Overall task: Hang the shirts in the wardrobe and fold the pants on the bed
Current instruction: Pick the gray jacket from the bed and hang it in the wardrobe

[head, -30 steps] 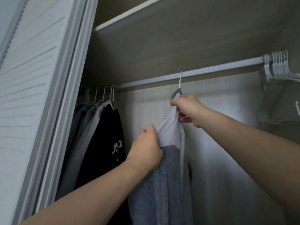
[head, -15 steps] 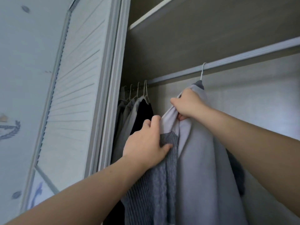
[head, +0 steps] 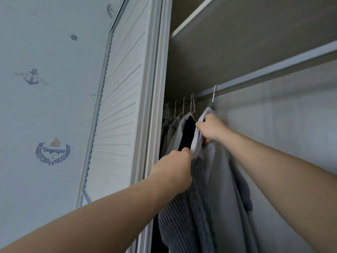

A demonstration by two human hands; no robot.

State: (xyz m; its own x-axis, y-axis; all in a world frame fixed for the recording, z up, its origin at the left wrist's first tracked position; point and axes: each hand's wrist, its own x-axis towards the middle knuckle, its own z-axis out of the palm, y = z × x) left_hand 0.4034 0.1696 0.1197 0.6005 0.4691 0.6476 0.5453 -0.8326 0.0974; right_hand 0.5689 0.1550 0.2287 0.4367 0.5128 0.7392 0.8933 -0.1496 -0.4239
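Note:
A grey shirt (head: 220,183) with a darker ribbed lower part hangs from a white hanger (head: 214,94) hooked on the wardrobe rail (head: 273,68). My right hand (head: 209,128) grips the shirt's pale collar just under the hook. My left hand (head: 173,170) grips the front edge of the same shirt lower down, where the pale fabric meets the ribbed knit. The shirt hangs close to the other hung clothes on its left.
Several garments (head: 182,132) on white hangers, grey ones and a black one, hang packed at the rail's left end. A white louvred wardrobe door (head: 118,106) stands to the left. A shelf (head: 193,17) runs above the rail. The wall (head: 45,106) carries blue nautical stickers.
The shirt on its hanger has slid left along the rail toward the other clothes, both hands moving with it. The view has turned left, showing more door and wall.

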